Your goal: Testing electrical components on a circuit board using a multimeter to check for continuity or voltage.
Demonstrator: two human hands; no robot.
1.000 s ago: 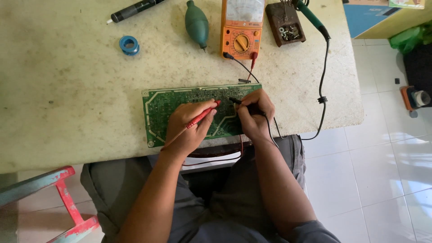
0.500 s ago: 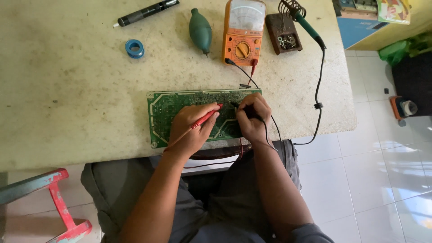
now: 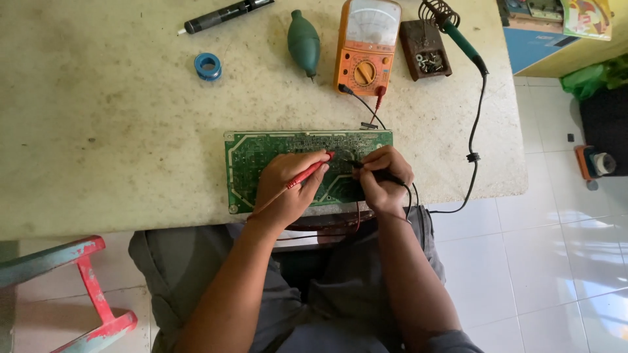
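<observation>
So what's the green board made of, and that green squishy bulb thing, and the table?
The board looks like stiff, glossy circuit-board laminate: flat, thin, with pale traces across it. The bulb looks like matte soft rubber, rounded with a narrow nozzle, though plastic is possible. The table looks like speckled stone or terrazzo, dull and stained. The left hand holds a red probe, likely plastic.

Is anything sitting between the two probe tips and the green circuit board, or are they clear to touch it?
Nothing visible is in the way. The left hand holds the red probe and the right hand holds the black probe, both tips down on the bare green circuit board. Fingers partly hide the exact contact points.
</observation>
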